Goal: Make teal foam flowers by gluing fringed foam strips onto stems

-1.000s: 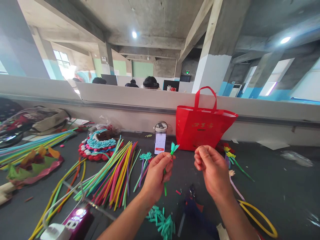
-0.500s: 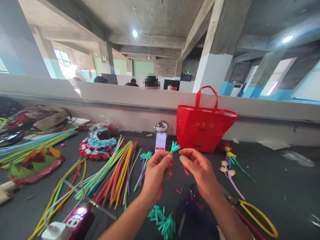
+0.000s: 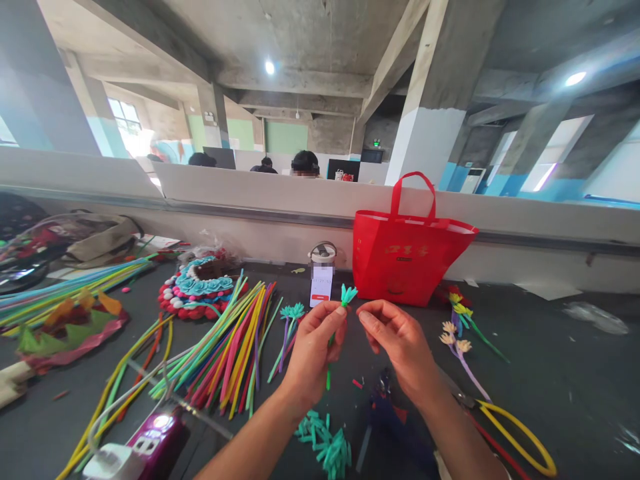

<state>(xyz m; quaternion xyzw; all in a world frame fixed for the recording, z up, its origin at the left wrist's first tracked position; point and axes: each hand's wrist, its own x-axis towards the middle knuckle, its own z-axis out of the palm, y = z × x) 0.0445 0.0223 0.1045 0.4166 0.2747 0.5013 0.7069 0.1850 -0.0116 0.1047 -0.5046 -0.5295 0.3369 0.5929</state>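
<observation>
My left hand [image 3: 320,347] is closed, thumb and fingertips pinching a pipe-cleaner flower [image 3: 347,294]. Turquoise petals fan out above the pinch, and a green stem end shows below the hand. A short gap to the right, my right hand [image 3: 400,340] is apart from the flower, its fingers curled with thumb close to the index finger. Anything in that pinch is too small to make out. Below my hands lies a pile of short turquoise pipe-cleaner pieces [image 3: 327,443]. A turquoise flower with a purple stem [image 3: 293,312] lies left of my left hand.
Bundled coloured pipe cleaners [image 3: 235,353] lie at left, near a purple power strip [image 3: 157,443]. A phone [image 3: 321,283] stands behind my hands, a red bag [image 3: 413,257] to its right. Yellow-handled pliers [image 3: 520,430] and several finished flowers [image 3: 456,340] lie right.
The flower in my left hand has shifted slightly left and more upright. Its green stem now shows below the hand. My right hand has barely moved.
</observation>
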